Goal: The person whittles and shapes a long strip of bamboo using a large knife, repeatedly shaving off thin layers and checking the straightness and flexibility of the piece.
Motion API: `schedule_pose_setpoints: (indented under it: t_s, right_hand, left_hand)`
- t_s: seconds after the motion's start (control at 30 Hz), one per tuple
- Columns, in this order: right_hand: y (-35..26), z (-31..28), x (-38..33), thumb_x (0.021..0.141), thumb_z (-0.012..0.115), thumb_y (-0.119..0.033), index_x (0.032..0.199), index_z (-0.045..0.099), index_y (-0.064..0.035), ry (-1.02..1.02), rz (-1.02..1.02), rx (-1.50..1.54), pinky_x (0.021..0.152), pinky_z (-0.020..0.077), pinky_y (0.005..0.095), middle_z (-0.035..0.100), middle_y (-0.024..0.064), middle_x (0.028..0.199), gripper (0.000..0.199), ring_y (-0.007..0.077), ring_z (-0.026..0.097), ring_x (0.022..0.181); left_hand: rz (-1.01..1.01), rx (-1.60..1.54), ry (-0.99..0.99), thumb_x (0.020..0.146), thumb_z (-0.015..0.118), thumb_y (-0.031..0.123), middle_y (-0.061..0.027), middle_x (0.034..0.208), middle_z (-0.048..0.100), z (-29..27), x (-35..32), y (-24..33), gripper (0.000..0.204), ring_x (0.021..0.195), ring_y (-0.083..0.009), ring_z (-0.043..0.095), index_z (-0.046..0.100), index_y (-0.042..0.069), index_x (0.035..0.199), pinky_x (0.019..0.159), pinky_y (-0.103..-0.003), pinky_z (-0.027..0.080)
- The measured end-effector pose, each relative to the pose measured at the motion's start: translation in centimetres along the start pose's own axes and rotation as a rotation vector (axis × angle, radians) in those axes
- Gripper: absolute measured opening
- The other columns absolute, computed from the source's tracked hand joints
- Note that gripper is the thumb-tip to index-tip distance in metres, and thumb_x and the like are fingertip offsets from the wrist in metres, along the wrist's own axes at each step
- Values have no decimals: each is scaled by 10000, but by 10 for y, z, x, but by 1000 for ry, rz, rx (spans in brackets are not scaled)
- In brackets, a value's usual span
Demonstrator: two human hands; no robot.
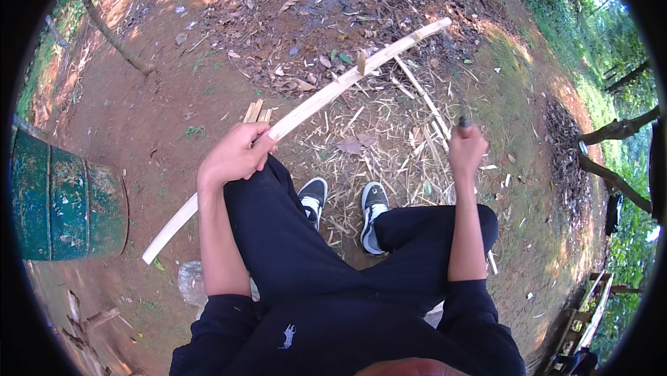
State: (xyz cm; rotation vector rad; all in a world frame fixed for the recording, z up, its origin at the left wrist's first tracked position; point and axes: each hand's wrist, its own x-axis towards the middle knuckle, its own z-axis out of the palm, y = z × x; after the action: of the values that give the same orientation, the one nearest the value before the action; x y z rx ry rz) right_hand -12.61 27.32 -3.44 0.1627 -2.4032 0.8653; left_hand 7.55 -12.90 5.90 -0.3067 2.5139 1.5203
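Note:
A long pale wooden slat [316,104] runs slantwise from the lower left, over my left thigh, to the upper right. My left hand [237,153] is closed round it above the knee. A short upright wooden peg [361,62] stands against the slat's far half. Out to the right, apart from the slat, my right hand [467,152] makes a fist round a tool with a dark handle [464,122]. The tool's blade or tip is too faint to make out. Several cut wood pieces [257,111] lie just beyond my left hand.
Pale shavings [333,140] cover the ground round my shoes [374,213]. A thin strip [420,91] lies beyond my right hand. At the left lies a green metal drum [69,199]; a thin trunk [108,25] rises behind it. Dry leaves [306,84] litter the far ground.

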Motion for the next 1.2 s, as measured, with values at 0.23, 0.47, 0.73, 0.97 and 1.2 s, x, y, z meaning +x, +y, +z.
schedule_pose_setpoints:
  t_s: [0.23,0.47,0.73,0.97,1.2]
  right_hand:
    - [-86,-6,-51,723,673,-63,755,567,-85,-193,-540,-51,469,462,402,596,61,599,114,241,601,490]
    - [-66,-15,-45,657,652,-81,774,534,-73,-263,-530,-224,510,471,449,571,89,615,167,304,601,532]
    - [-22,-39,-54,609,670,-110,703,495,-93,-319,-764,-224,522,465,420,520,53,572,200,261,602,525]
    - [7,-42,-45,632,719,-140,721,512,-109,-254,-806,-214,502,421,402,510,42,574,227,235,584,506]
    - [109,-70,29,847,595,-163,808,592,-64,-276,-429,-628,620,550,517,679,142,702,106,342,689,639]
  left_hand:
    - [7,7,-101,1045,515,350,13,531,506,36,6,12,400,386,-54,447,557,25,814,372,-234,342]
    - [-49,-88,-169,1048,515,317,8,519,503,66,-42,19,419,398,-55,469,539,19,754,366,-238,345]
    - [-97,-25,-219,1041,522,334,-57,525,551,109,-81,9,448,468,-120,550,559,-12,759,461,-317,430]
    - [-7,-37,-181,1040,522,321,-74,518,555,142,-85,14,426,458,-154,563,562,-14,779,477,-323,436]
    - [-75,-87,-175,1034,526,314,-81,517,554,146,-95,0,422,453,-150,554,567,-16,774,470,-325,426]
